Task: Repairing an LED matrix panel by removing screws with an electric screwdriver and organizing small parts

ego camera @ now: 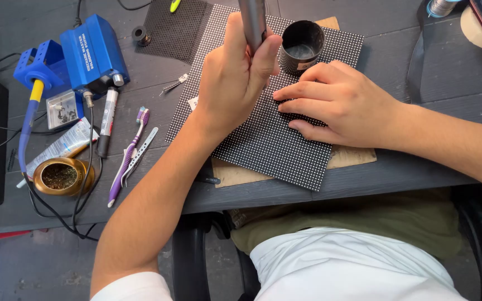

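Note:
My left hand [235,78] is closed around a grey cylindrical tool handle [252,19] that stands upright over a black dotted panel [263,139]. The tool's tip is hidden behind my fingers. My right hand [338,103] lies flat on the same panel, fingers pointing left and pressing it down. The panel rests on a brown board [352,157] on the dark grey table [397,173]. A small black round cup [302,45] stands on the panel just beyond my right fingers.
At the left are a blue soldering station [93,53], a blue iron holder [35,72], a brass tip cleaner [59,175], a marker [107,122], a purple toothbrush [126,159], tweezers [140,147] and a tube [62,146]. A second mesh sheet [177,28] lies at the back.

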